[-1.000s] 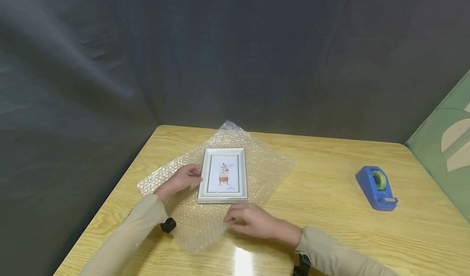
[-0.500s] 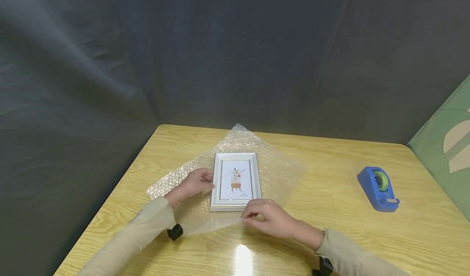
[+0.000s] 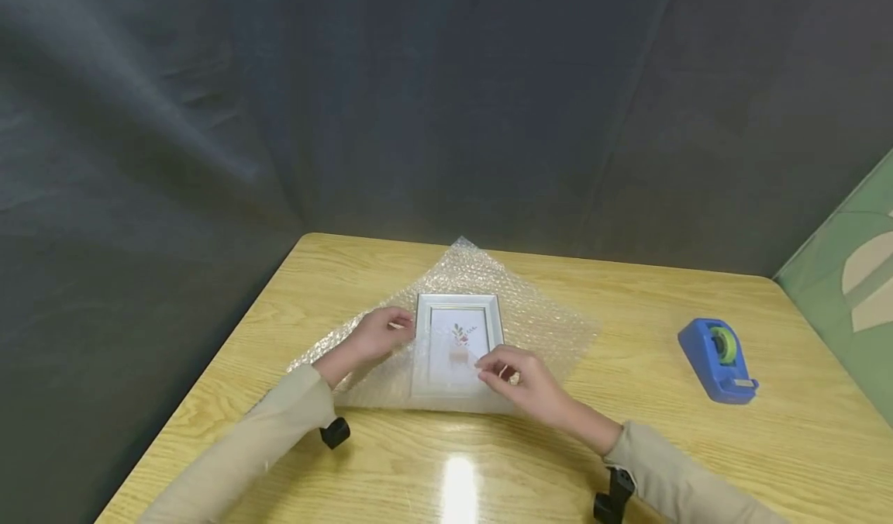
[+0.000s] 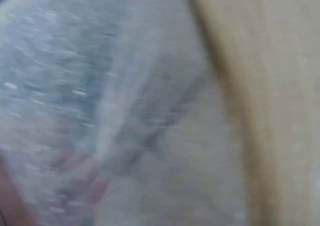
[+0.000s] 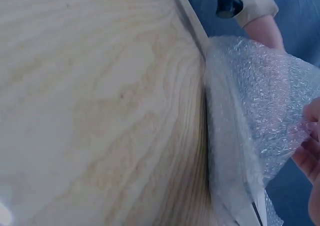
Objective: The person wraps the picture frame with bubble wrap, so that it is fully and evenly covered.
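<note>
1. One picture frame [image 3: 452,321] lies face-up on the counter [image 3: 628,315], bubble wrap [image 3: 460,272] beneath and partly over it.
2. Right hand [image 3: 522,378] pinches the wrap's flap; left hand [image 3: 380,335] sits at the frame's left edge (its grip, I cannot tell).
3. Early release could let the springy flap reopen.

Left sleeve [image 3: 244,445] long, plain beige, softly creased, ending in a loose cuff [image 3: 315,394]; beneath it a stubby, rounded black camera [image 3: 336,432]; right sleeve [image 3: 680,477] the same beige, wrinkled; under it a black, blocky mount [image 3: 620,482] with small dots.
</note>
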Motion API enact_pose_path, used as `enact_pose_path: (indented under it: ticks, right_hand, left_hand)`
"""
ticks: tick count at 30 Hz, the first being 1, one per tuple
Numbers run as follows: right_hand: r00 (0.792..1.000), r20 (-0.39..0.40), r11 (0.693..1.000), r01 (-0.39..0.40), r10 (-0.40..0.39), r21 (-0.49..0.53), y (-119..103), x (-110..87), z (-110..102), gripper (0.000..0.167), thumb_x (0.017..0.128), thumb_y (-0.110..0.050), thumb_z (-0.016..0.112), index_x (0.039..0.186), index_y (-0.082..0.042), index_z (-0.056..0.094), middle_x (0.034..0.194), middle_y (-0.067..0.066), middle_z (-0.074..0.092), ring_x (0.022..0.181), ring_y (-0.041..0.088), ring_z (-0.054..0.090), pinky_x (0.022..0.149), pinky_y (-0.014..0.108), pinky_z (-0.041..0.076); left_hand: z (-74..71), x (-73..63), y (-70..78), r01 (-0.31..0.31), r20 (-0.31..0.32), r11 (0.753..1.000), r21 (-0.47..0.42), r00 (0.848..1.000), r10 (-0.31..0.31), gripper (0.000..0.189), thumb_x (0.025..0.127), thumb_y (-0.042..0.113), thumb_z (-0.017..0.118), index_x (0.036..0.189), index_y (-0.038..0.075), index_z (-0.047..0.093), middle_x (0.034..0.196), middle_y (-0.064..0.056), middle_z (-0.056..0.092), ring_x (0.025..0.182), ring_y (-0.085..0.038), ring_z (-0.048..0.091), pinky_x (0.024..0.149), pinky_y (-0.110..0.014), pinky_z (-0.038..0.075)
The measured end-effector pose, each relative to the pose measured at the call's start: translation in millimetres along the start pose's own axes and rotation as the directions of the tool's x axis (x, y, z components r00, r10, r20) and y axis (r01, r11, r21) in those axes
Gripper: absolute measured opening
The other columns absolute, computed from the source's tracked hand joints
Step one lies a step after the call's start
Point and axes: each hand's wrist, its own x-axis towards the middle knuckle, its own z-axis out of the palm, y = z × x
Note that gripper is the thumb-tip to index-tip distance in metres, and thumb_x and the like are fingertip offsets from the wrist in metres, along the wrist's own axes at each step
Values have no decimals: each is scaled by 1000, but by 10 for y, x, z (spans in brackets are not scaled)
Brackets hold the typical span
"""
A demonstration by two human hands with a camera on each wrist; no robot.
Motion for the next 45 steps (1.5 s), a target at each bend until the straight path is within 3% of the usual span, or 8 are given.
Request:
enact_pose_path:
  ticks: [8,17,25,31,35,38,42,45]
  right_hand:
    - [985,-94,987,-151,147,-45,421,68,126,14,81,0,64,94,4,64,78,5,64,66,11,58,59,21,52]
    - [956,-181,968,-245,231,-60,576,67,332,16,78,4,64,93,6,65,73,6,63,63,11,58,57,19,52]
    - [941,-215,925,-307,260,-224,596,91,423,14,73,6,63,85,3,68,68,4,63,60,11,56,57,20,50]
    - [940,-191,895,-331,284,-299,571,131,420,15,69,5,62,82,3,68,64,2,62,56,8,51,56,21,49]
    - [939,-176,883,-338,294,-326,570,151,419,15,67,5,63,81,3,68,63,3,62,56,8,51,56,21,49]
    - [942,-163,888,-332,294,-319,571,149,416,19,67,4,63,86,4,67,65,4,61,57,8,51,56,21,48]
    - [951,-170,918,-297,259,-264,577,115,395,30,66,6,66,96,6,64,74,7,59,63,11,48,58,23,46]
    - [952,-202,928,-277,229,-251,581,65,356,40,64,4,72,102,6,62,89,12,59,77,19,52,68,30,48]
  left_hand:
    - [-129,153,87,-131,-64,990,-62,990,127,30,89,13,56,113,-6,57,105,-18,63,96,-31,58,84,-38,49]
    - [-2,87,55,-41,-35,993,-112,999,37,32,87,11,59,116,-4,56,110,-16,60,95,-28,56,75,-31,51]
    - [147,23,-55,76,11,989,-128,997,-75,44,78,10,69,119,3,56,114,-10,58,101,-24,53,80,-32,51]
    - [253,-26,-128,65,-1,997,-28,998,-65,59,70,16,76,123,6,53,117,-10,52,108,-29,51,90,-40,47]
    - [309,-38,-153,67,9,998,-21,998,-67,73,67,20,79,130,5,46,120,-11,49,112,-31,49,93,-40,44]
    - [334,-40,-155,61,9,998,-14,998,-61,78,67,19,79,133,2,42,122,-14,47,113,-32,48,95,-40,43]
    - [354,-39,-156,67,-4,998,4,998,-67,80,67,19,79,134,0,39,125,-15,46,113,-31,48,96,-39,42]
    - [359,-39,-159,79,-15,997,18,997,-79,79,67,19,79,134,0,40,125,-15,47,112,-31,49,95,-39,43]
